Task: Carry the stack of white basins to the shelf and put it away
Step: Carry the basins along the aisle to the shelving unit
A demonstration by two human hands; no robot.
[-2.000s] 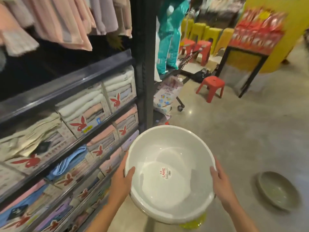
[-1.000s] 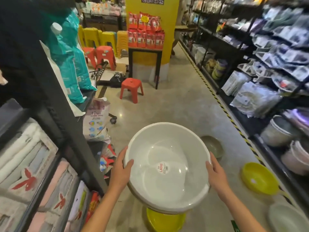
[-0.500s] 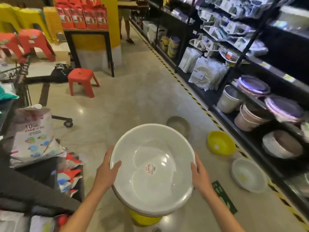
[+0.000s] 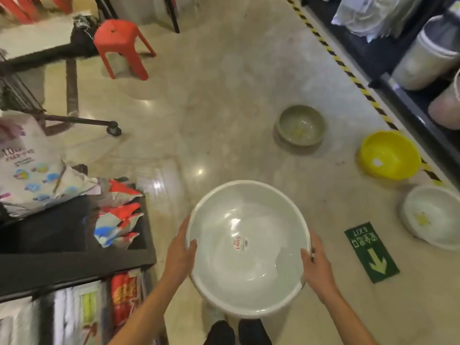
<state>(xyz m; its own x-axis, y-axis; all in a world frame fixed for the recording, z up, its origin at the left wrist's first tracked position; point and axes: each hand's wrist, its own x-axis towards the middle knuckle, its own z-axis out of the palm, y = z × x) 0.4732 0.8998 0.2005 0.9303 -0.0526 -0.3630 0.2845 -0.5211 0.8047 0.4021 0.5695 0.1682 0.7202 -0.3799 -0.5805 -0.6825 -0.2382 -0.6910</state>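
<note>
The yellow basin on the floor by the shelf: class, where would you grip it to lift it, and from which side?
Probably grip the yellow basin by its rolled rim, coming from above on the open aisle side. It sits upright, mouth up, so the rim is exposed all round, while the shelf base crowds its far side.
</note>
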